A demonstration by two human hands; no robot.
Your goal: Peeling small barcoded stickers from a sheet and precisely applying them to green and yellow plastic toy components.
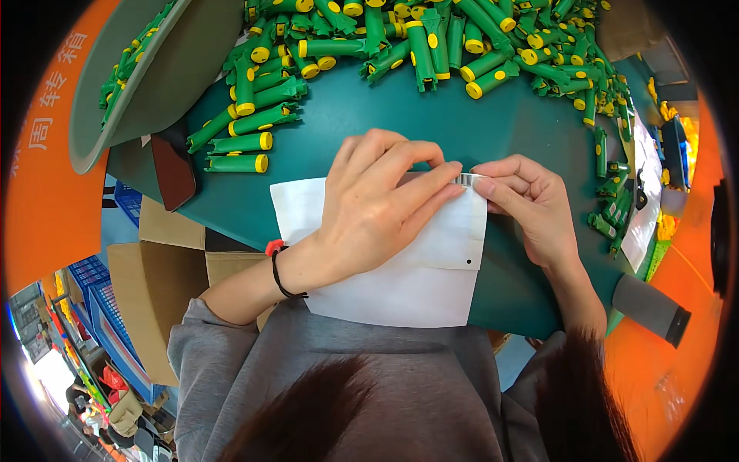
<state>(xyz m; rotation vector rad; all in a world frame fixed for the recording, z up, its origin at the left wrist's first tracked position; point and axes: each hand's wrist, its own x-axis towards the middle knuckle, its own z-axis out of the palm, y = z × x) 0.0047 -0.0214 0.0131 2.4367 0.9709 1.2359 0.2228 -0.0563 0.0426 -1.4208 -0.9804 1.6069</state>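
Note:
White sheets of label paper (pixel 400 296) lie at the table's near edge, one over another, with a small black dot near the right side. At their upper right corner sits a small label with dark bars (pixel 465 179). My left hand (pixel 369 204) reaches across the paper, its thumb and fingertips pinched together at the label's left side. From the right, my right hand (pixel 535 204) pinches the paper's corner between thumb and curled fingers, beside the label. Whether the label is still stuck to the sheet cannot be made out.
Many green tubes with yellow caps (pixel 427 50) are heaped across the far side of the green table (pixel 339 115). A grey bin (pixel 154 92) stands at the left, near a dark red phone-like slab (pixel 172 171). Cardboard boxes (pixel 150 300) sit lower left; a grey cylinder (pixel 650 308) lies right.

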